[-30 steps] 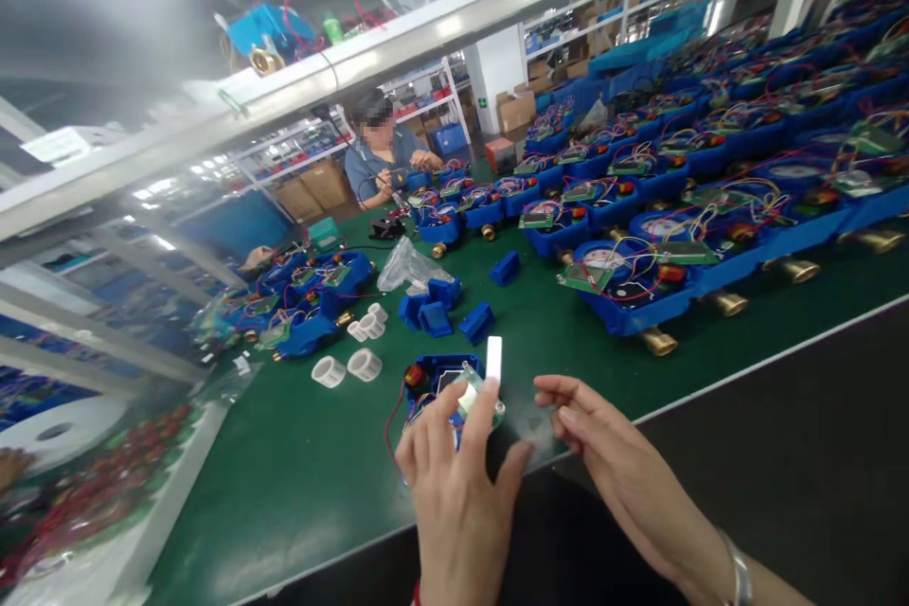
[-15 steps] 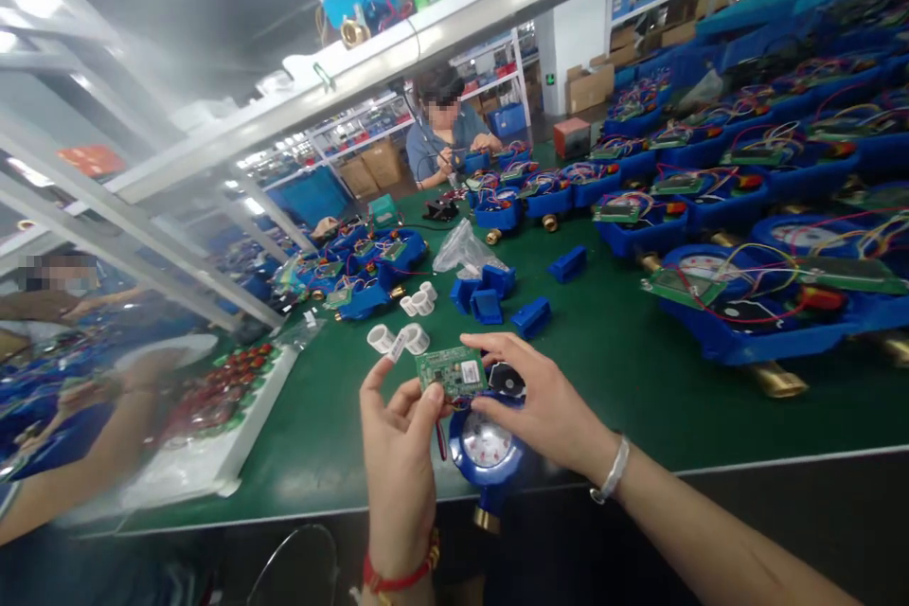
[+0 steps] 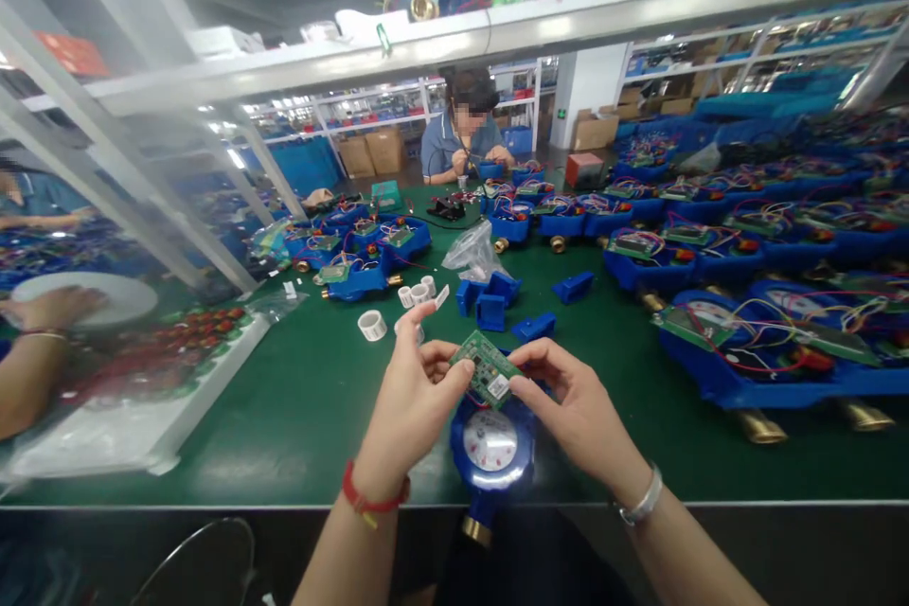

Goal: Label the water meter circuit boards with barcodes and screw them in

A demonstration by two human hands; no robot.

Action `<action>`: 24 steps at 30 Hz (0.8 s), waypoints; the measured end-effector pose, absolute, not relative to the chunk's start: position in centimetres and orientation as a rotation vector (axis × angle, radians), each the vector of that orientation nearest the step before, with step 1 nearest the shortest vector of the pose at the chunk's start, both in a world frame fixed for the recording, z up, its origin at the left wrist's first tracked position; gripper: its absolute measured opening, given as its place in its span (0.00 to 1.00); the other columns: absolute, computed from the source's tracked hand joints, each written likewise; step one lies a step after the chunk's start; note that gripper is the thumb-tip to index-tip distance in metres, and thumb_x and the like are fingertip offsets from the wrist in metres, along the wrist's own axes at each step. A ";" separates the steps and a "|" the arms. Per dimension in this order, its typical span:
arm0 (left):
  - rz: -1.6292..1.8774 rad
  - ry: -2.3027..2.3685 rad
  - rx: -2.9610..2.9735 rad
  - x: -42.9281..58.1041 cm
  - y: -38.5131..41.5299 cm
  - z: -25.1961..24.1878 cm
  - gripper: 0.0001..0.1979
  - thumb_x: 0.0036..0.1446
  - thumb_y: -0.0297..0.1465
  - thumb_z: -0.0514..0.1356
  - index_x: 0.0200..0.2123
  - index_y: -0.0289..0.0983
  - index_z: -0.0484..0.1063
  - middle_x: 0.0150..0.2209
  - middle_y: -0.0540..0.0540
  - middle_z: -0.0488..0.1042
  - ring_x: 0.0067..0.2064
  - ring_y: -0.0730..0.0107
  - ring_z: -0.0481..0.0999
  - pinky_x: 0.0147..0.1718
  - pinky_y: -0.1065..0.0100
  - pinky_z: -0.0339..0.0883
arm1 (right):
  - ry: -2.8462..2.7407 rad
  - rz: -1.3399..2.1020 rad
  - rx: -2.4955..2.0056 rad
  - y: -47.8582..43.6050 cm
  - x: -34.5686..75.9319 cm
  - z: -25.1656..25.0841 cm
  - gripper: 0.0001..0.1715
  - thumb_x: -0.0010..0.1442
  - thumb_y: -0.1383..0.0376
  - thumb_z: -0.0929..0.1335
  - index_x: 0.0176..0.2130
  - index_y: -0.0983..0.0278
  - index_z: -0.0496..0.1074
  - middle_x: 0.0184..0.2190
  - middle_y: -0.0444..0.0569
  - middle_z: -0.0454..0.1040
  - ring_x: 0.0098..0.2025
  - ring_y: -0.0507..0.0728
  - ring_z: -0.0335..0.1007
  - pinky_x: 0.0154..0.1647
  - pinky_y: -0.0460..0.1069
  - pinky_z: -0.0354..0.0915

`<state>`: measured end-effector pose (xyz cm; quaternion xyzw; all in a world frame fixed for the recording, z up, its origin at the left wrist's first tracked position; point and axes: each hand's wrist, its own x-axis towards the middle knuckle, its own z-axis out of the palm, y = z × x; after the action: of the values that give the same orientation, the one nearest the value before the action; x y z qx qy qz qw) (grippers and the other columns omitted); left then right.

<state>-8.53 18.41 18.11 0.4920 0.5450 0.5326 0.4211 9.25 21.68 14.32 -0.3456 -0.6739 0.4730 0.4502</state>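
A small green circuit board (image 3: 487, 368) is pinched between both of my hands, tilted, just above a blue water meter (image 3: 491, 443) with a white dial and a brass fitting at its near end. My left hand (image 3: 414, 398) grips the board's left edge with thumb and fingers. My right hand (image 3: 568, 402) holds the board's right edge. The meter lies on the green mat (image 3: 305, 398) near the table's front edge.
White plastic rings (image 3: 372, 324) and loose blue plastic caps (image 3: 490, 311) lie behind my hands. Rows of blue meters with wired boards (image 3: 745, 341) fill the right side. A person (image 3: 465, 128) works at the far end. A tray of red parts (image 3: 177, 350) sits left.
The view swung to face the bench squarely. My hands drew together on the circuit board over the meter; the right hand shifted from the meter body to the board's edge.
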 end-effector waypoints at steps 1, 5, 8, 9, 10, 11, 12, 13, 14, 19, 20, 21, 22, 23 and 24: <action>1.299 1.346 1.258 -8.4 18.8 18.3 0.33 0.53 0.28 0.62 0.59 0.42 0.51 0.29 0.54 0.72 0.29 0.75 0.73 0.29 0.74 0.66 | -1.661 1.170 -0.863 21.7 9.4 14.3 0.06 0.60 0.63 0.68 0.39 0.62 0.70 0.36 0.45 0.73 0.39 0.56 0.69 0.43 0.50 0.63; 1.179 1.273 1.352 -7.8 20.4 19.0 0.32 0.52 0.26 0.60 0.59 0.40 0.51 0.27 0.55 0.70 0.26 0.76 0.68 0.25 0.74 0.62 | -1.722 1.148 -0.895 21.5 9.7 14.5 0.04 0.60 0.64 0.67 0.36 0.63 0.70 0.33 0.44 0.72 0.37 0.55 0.65 0.41 0.49 0.60; 1.138 1.269 1.425 -7.4 20.9 19.3 0.33 0.52 0.26 0.60 0.59 0.41 0.52 0.28 0.54 0.70 0.26 0.74 0.69 0.25 0.73 0.62 | -1.680 1.201 -0.906 21.4 9.8 14.3 0.05 0.60 0.63 0.67 0.35 0.63 0.69 0.32 0.45 0.72 0.36 0.55 0.65 0.39 0.49 0.60; 1.158 1.299 1.460 -7.3 20.8 19.3 0.32 0.52 0.26 0.60 0.59 0.41 0.54 0.31 0.51 0.71 0.29 0.72 0.71 0.27 0.71 0.64 | -1.647 1.219 -0.907 21.4 9.9 14.2 0.06 0.60 0.62 0.67 0.35 0.63 0.69 0.32 0.45 0.72 0.36 0.55 0.65 0.39 0.49 0.60; 1.214 1.356 1.496 -7.2 20.5 19.2 0.31 0.52 0.26 0.61 0.58 0.41 0.56 0.36 0.48 0.73 0.34 0.70 0.73 0.32 0.69 0.66 | -1.614 1.232 -0.908 21.3 9.9 14.0 0.07 0.60 0.61 0.67 0.35 0.63 0.69 0.32 0.45 0.72 0.35 0.55 0.65 0.38 0.48 0.60; 1.307 1.429 1.519 -7.2 20.0 19.1 0.28 0.52 0.27 0.61 0.56 0.41 0.59 0.43 0.45 0.73 0.41 0.67 0.74 0.39 0.65 0.68 | -1.586 1.234 -0.912 21.3 9.8 13.8 0.07 0.60 0.61 0.67 0.34 0.63 0.68 0.31 0.45 0.72 0.35 0.55 0.65 0.38 0.48 0.60; 1.424 1.502 1.520 -7.1 19.3 18.8 0.24 0.53 0.28 0.61 0.54 0.41 0.63 0.49 0.44 0.71 0.49 0.63 0.72 0.47 0.61 0.66 | -1.565 1.223 -0.919 21.3 9.8 13.5 0.08 0.60 0.61 0.67 0.33 0.63 0.68 0.30 0.44 0.71 0.34 0.55 0.65 0.37 0.48 0.60; 1.547 1.554 1.491 -7.1 18.4 18.4 0.19 0.54 0.29 0.60 0.50 0.41 0.66 0.55 0.43 0.68 0.56 0.61 0.68 0.54 0.58 0.61 | -1.551 1.204 -0.930 21.3 9.8 13.3 0.08 0.60 0.61 0.67 0.32 0.63 0.67 0.29 0.44 0.70 0.34 0.55 0.65 0.36 0.48 0.60; 1.646 1.568 1.431 -7.1 17.5 18.0 0.14 0.55 0.30 0.59 0.46 0.41 0.69 0.58 0.44 0.66 0.61 0.60 0.63 0.59 0.56 0.55 | -1.542 1.182 -0.942 21.3 9.7 13.1 0.08 0.59 0.61 0.67 0.32 0.62 0.67 0.29 0.44 0.70 0.33 0.54 0.64 0.36 0.48 0.60; 1.613 1.440 1.079 -6.4 13.5 15.2 0.11 0.53 0.27 0.57 0.39 0.42 0.74 0.65 0.49 0.57 0.67 0.57 0.53 0.64 0.53 0.47 | -1.539 1.120 -0.946 21.0 9.5 12.5 0.06 0.60 0.62 0.66 0.32 0.62 0.65 0.29 0.43 0.70 0.32 0.54 0.65 0.34 0.48 0.59; 1.579 1.448 1.043 -6.2 13.2 14.8 0.13 0.52 0.26 0.56 0.40 0.43 0.74 0.66 0.50 0.56 0.67 0.56 0.52 0.63 0.53 0.48 | -1.543 1.113 -0.945 21.0 9.4 12.5 0.06 0.60 0.62 0.66 0.32 0.62 0.65 0.29 0.43 0.70 0.32 0.54 0.65 0.34 0.48 0.59; 1.558 1.459 1.018 -5.9 13.0 14.5 0.14 0.50 0.26 0.56 0.40 0.42 0.74 0.67 0.50 0.54 0.67 0.55 0.52 0.63 0.52 0.50 | -1.548 1.104 -0.947 21.0 9.4 12.5 0.06 0.60 0.63 0.66 0.32 0.62 0.65 0.29 0.43 0.70 0.32 0.54 0.65 0.34 0.48 0.58; 1.545 1.468 0.999 -5.8 12.9 14.2 0.15 0.50 0.25 0.55 0.40 0.42 0.74 0.67 0.50 0.53 0.67 0.54 0.51 0.62 0.52 0.52 | -1.556 1.096 -0.951 20.9 9.3 12.5 0.06 0.60 0.63 0.66 0.33 0.62 0.65 0.28 0.43 0.70 0.32 0.54 0.65 0.34 0.48 0.58; 1.538 1.474 0.985 -5.6 13.0 14.1 0.15 0.49 0.25 0.54 0.40 0.41 0.75 0.67 0.49 0.52 0.67 0.54 0.51 0.61 0.53 0.54 | -1.564 1.087 -0.956 20.9 9.3 12.5 0.05 0.60 0.63 0.66 0.33 0.62 0.65 0.28 0.43 0.69 0.32 0.54 0.64 0.34 0.48 0.58; 1.536 1.478 0.975 -5.6 13.0 14.0 0.16 0.49 0.25 0.54 0.40 0.41 0.75 0.68 0.48 0.52 0.67 0.53 0.51 0.60 0.53 0.56 | -1.572 1.078 -0.959 20.9 9.3 12.5 0.05 0.60 0.63 0.66 0.33 0.62 0.65 0.28 0.42 0.69 0.32 0.54 0.64 0.34 0.48 0.58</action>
<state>-5.57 13.02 14.01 0.3835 0.5812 0.6037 0.3882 9.28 20.89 12.47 -0.3935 -0.6451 0.4424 0.4830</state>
